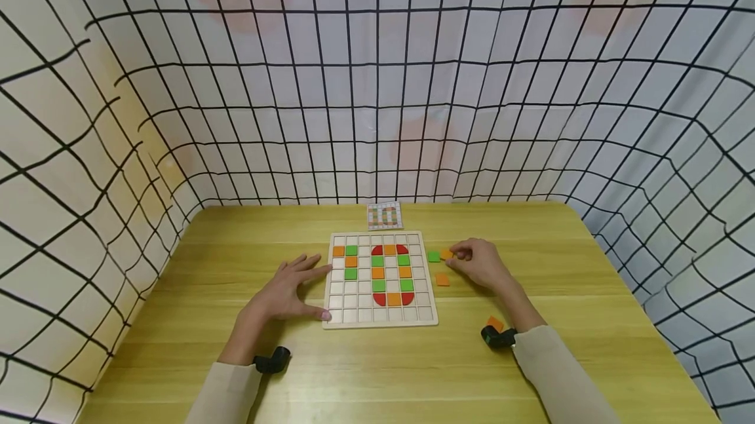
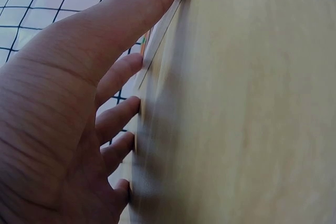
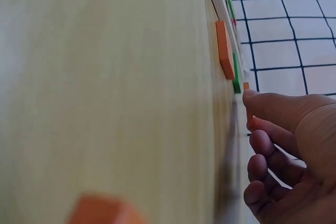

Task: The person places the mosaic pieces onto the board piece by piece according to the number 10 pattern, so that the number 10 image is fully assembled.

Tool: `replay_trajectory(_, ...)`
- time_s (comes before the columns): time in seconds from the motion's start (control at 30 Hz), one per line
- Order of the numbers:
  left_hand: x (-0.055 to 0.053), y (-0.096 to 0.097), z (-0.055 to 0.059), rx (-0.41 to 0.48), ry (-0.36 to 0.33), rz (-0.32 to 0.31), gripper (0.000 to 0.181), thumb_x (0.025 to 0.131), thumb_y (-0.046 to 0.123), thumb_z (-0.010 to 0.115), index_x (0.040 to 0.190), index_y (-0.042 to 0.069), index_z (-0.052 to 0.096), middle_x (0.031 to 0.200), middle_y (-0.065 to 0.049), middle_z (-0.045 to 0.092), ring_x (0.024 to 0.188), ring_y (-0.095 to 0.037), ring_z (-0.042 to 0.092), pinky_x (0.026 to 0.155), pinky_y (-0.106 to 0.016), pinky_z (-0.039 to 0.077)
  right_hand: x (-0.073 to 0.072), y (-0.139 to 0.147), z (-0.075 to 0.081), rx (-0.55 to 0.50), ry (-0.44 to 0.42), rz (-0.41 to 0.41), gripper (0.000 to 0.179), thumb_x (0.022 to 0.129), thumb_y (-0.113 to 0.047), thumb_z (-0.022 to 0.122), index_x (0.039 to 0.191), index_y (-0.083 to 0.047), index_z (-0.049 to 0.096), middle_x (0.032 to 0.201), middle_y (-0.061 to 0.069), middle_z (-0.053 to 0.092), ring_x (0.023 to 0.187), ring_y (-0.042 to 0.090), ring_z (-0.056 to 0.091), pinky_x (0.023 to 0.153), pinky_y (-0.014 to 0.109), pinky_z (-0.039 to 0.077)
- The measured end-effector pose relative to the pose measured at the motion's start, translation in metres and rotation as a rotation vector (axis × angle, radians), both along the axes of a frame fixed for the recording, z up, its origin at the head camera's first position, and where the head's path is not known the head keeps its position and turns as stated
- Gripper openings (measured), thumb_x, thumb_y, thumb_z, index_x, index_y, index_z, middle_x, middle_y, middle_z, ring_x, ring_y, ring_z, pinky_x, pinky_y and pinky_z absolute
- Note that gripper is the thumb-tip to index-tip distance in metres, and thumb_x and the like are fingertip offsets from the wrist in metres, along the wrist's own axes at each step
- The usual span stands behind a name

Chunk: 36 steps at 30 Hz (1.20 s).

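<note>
A pale wooden grid board [image 1: 354, 316] lies flat on the table, with orange, green and red tiles set in its cells. My left hand [image 1: 289, 289] is spread beside it, thumb and index fingertip at the board's left edge. Off the board's right side, my right hand [image 1: 480, 263] pinches an orange square tile [image 3: 249, 109] between thumb and index finger. Right by that tile lies a green square tile [image 1: 434, 256]. Another orange tile [image 1: 442, 279] sits just below, close to the board's right edge.
A small printed pattern card [image 1: 385, 215] lies behind the board. One more orange tile [image 1: 494, 324] is near the right wrist, partly behind the black wrist camera [image 1: 498, 337]. White cloth with a black grid [image 1: 377, 116] surrounds the wooden table [image 1: 354, 378] at the back and sides.
</note>
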<state>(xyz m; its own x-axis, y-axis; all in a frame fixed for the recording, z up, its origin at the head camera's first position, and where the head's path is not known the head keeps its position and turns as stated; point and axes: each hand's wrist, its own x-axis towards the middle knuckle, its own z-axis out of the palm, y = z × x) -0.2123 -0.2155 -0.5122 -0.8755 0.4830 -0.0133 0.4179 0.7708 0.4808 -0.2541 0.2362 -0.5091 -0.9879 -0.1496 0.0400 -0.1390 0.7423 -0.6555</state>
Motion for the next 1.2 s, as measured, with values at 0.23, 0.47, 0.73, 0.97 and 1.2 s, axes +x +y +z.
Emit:
replay_trajectory(0.23,-0.001,-0.001,0.0,-0.004,-0.006,0.002,0.102,0.069,0.069,0.085,0.155,0.028,0.049,0.169,-0.011,0.031,0.158,-0.044,0.019,0.124,-0.072,0.01,0.007,-0.019,0.01,-0.039,0.016,0.031,0.033,0.092,-0.024,0.079,0.118,-0.004,0.074,0.102,0.008,0.068,0.087,0.02,0.059,0.076,0.031,0.052)
replay_trajectory(0.47,-0.001,0.0,-0.002,0.003,-0.013,0.009,0.102,0.069,0.071,0.084,0.155,0.03,0.049,0.17,-0.009,0.03,0.159,-0.042,0.018,0.125,-0.07,0.008,0.015,-0.048,0.016,-0.065,0.056,0.106,0.026,0.09,-0.019,0.08,0.112,-0.006,0.077,0.092,0.004,0.065,0.081,0.018,0.053,0.071,0.028,0.047)
replay_trajectory(0.73,-0.001,-0.001,-0.002,-0.007,-0.007,0.008,0.102,0.069,0.069,0.085,0.155,0.03,0.048,0.17,-0.01,0.03,0.158,-0.043,0.018,0.125,-0.071,0.009,0.017,-0.082,0.015,-0.131,0.044,0.19,0.025,0.089,-0.018,0.081,0.111,-0.005,0.078,0.088,0.002,0.064,0.077,0.016,0.053,0.066,0.025,0.046)
replay_trajectory(0.97,-0.001,0.0,-0.002,0.006,-0.005,0.006,0.101,0.069,0.07,0.085,0.154,0.028,0.05,0.169,-0.012,0.031,0.158,-0.044,0.019,0.125,-0.071,0.009,0.017,-0.114,0.013,-0.106,0.032,0.276,0.028,0.089,-0.022,0.082,0.113,-0.008,0.078,0.086,-0.003,0.063,0.075,0.013,0.053,0.063,0.022,0.046)
replay_trajectory(1.2,-0.002,0.0,-0.001,-0.003,-0.008,0.003,0.101,0.07,0.068,0.085,0.155,0.028,0.049,0.169,-0.012,0.031,0.158,-0.044,0.018,0.124,-0.072,0.009,0.023,-0.143,0.009,-0.099,0.008,0.368,0.027,0.091,-0.023,0.08,0.113,-0.008,0.077,0.089,-0.006,0.065,0.076,0.011,0.055,0.069,0.022,0.049)
